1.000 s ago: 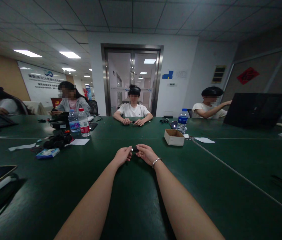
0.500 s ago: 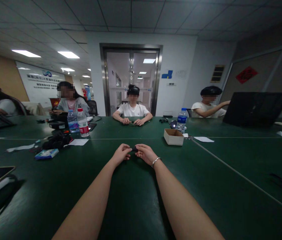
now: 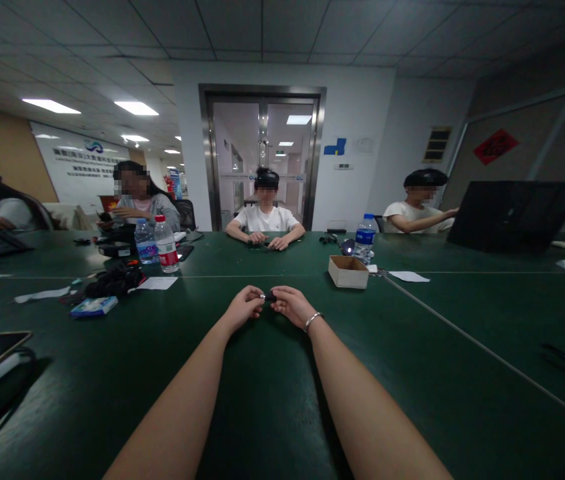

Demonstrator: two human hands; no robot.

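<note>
My left hand (image 3: 243,308) and right hand (image 3: 289,306) pinch a small dark clip (image 3: 268,296) between their fingertips above the middle of the green table (image 3: 272,400); it seems light, stiff, best gripped by its ends.

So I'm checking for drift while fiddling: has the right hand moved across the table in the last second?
No. The right hand sits just as far left of the cardboard box as before, fingertips on the small black object with the left hand.
</note>
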